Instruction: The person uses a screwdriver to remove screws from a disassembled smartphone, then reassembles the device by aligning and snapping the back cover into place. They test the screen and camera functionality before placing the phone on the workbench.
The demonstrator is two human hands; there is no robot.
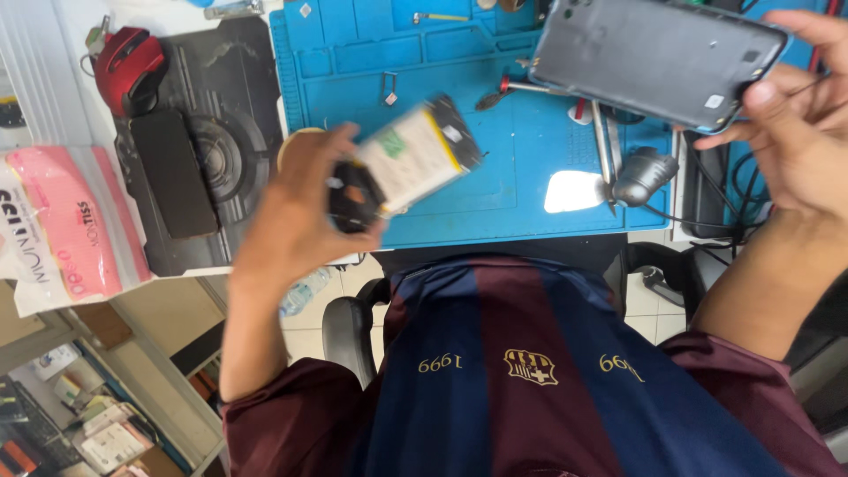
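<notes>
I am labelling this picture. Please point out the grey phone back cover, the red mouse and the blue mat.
grey phone back cover (649, 57), head view, middle of cover.
red mouse (128, 66), head view, top shell.
blue mat (521, 150), head view, bare centre.

Bright, even daylight; left hand (305, 208) motion-blurred, white glare on blue mat (495, 168).

The person wears a short-sleeved jersey (530, 371) in navy and maroon vertical stripes (gold crest at the chest).

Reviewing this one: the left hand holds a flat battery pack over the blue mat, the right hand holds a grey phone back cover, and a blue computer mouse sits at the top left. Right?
Not quite. In the head view the mouse is red, not blue. The rest holds: left hand with the battery pack over the blue mat, right hand with the grey back cover.
</notes>
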